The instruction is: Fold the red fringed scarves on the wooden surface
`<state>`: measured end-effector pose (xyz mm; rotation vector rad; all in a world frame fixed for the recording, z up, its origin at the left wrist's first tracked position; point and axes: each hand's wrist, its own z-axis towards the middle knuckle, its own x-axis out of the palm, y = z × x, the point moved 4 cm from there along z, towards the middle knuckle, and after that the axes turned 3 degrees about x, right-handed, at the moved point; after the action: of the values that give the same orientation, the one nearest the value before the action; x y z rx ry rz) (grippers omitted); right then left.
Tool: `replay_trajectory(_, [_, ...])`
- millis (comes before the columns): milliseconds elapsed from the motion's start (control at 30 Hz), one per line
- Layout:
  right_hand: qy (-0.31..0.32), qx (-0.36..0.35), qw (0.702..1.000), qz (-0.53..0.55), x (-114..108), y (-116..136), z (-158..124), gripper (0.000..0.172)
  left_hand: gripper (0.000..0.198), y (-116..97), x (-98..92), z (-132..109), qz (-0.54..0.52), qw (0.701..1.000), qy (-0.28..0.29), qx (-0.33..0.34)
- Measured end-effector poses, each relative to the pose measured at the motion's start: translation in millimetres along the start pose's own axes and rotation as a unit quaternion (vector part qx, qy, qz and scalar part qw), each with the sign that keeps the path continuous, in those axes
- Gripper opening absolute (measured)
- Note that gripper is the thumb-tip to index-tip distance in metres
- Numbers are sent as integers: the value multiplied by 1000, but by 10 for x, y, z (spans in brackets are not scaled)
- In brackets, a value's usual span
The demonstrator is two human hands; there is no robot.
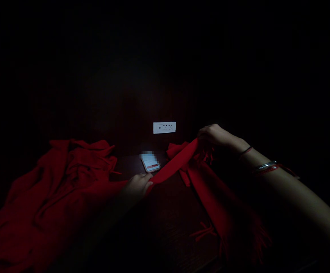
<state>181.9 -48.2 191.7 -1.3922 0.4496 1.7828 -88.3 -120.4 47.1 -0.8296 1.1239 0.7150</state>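
A folded strip of red cloth [176,161] stretches on a slant between my two hands. My right hand [214,134], with bangles and a thread on its wrist, grips the upper right end near some fringe. My left hand [138,184] is closed on the cloth lower down, left of centre. A large rumpled pile of red cloth [65,189] lies at the left and joins the strip by my left hand. Another red fringed cloth [216,201] lies below my right hand, its tassels spread toward the front.
A lit phone [151,162] lies on the dark wooden surface [170,216] just beyond my left hand. Behind it, a white socket panel [164,127] is set in a dark upright surface. The surroundings are very dark.
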Motion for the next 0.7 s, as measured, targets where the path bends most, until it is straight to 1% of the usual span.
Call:
replay_trajectory(100, [40,-12,999,7,146,25,33,19,28,129,-182,-25,5,1000,-14,-18])
replay_trajectory(133, [32,-7,999,12,175,33,53,19,28,177,-267,-25,10,999,-30,-29])
replay_trajectory(200, [-13,11,1000,19,196,47,106,20,27,269,-472,-4,22,995,-77,-55])
replay_trajectory(267, [-29,17,999,21,220,66,163,20,23,353,-677,52,36,990,-109,-78])
replay_trajectory(300, [-27,18,999,22,234,70,189,20,22,394,-762,92,44,989,-112,-88])
replay_trajectory(333, [-25,19,999,22,246,64,210,20,22,436,-825,135,52,989,-101,-98])
replay_trajectory(367, [-25,20,999,22,256,49,226,20,23,480,-860,176,62,989,-78,-109])
replay_trajectory(433, [-27,23,999,17,267,-9,239,20,23,568,-855,234,89,988,-18,-125])
replay_trajectory(500, [-4,22,1000,9,287,-85,236,19,24,653,-781,245,128,981,22,-143])
replay_trajectory(533, [7,23,1000,4,289,-126,231,19,24,691,-734,236,147,977,29,-155])
replay_trajectory(600, [10,40,999,1,252,-211,223,18,27,751,-640,202,168,969,27,-179])
replay_trajectory(700, [6,56,998,-4,112,-299,236,17,31,793,-548,160,168,963,17,-209])
